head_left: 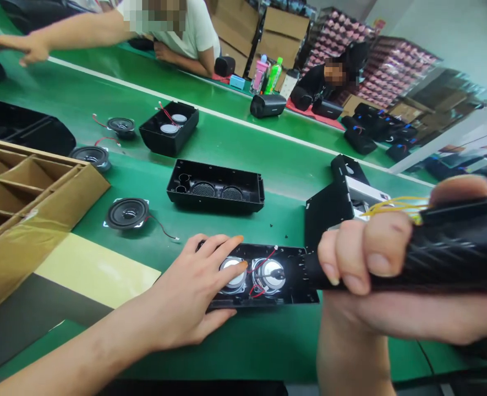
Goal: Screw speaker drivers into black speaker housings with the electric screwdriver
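Note:
My left hand (193, 286) grips a black speaker housing (296, 297) from its left end, thumb along the near side and fingers reaching over the top. Two round speaker drivers sit inside, their silver backs up; one driver (270, 275) shows well, the other (233, 275) is partly behind my fingers. Thin red wires (263, 289) lie around them. In my right hand (375, 264) is a black electric screwdriver (453, 247), held level with its shaft pointing left at the right-hand driver. Whether its tip touches a screw I cannot tell.
Beyond lie an open black housing (214, 190), another housing with drivers (171, 129) and a loose speaker driver (126, 213). A divided cardboard box (40, 192) stands left. A black box-like part with yellow wires (326, 209) is at right. Two people sit across the green bench (144, 308).

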`<action>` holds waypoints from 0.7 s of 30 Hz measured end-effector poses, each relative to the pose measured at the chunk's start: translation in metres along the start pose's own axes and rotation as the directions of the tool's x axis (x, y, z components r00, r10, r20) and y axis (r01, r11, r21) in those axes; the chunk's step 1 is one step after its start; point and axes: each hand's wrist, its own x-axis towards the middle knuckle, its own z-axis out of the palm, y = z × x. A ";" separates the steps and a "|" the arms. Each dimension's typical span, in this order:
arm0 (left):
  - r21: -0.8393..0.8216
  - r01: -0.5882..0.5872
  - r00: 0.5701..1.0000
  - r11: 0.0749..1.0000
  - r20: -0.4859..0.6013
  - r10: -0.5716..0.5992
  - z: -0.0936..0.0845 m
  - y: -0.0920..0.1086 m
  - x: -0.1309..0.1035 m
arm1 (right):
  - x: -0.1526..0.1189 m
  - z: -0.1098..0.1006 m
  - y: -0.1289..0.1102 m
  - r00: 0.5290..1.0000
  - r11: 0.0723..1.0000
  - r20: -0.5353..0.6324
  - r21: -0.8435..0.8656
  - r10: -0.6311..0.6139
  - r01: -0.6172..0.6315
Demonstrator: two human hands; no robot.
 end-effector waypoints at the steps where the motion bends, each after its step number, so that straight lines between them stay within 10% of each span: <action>1: 0.001 0.000 1.000 1.000 0.000 0.000 0.000 0.000 0.000 | -0.001 0.003 0.007 1.000 1.000 0.010 0.003 -0.029 0.029; 21: -0.002 -0.005 1.000 1.000 -0.010 0.005 0.002 0.001 0.000 | -0.027 0.004 0.048 0.989 0.999 -0.146 -0.033 -0.004 -0.001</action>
